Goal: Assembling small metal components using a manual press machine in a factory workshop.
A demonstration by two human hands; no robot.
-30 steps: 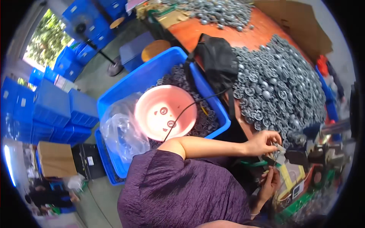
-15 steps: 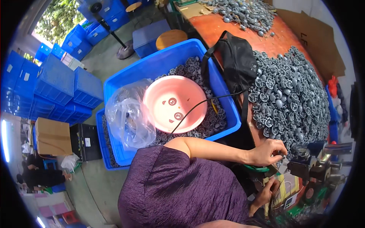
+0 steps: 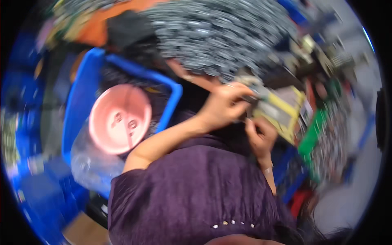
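The view is smeared by motion. My left hand (image 3: 226, 104) is closed, thumb and fingers pinched together at the near edge of the worktable; what they hold, if anything, is too blurred to name. Just to its right and nearer my body, my right hand (image 3: 261, 134) has its fingers curled in, and its fingertips point toward the left hand's. Whatever lies in them cannot be made out. Beyond both hands spreads a big heap of small grey round parts (image 3: 216, 36). A yellow-edged flat panel (image 3: 281, 112) is right beside my hands.
Left of me stands a blue tub (image 3: 77, 110) with a pink basin (image 3: 120, 118) and a clear plastic bag (image 3: 92, 157) in it. A black bag (image 3: 128, 32) rests by the heap. Metal machinery (image 3: 314, 65) stands at the right, with a green strip (image 3: 313, 132) nearer me.
The whole view has swung to the right, so the tub and heap now appear farther left. My left hand has come from the heap's edge close to my right hand.
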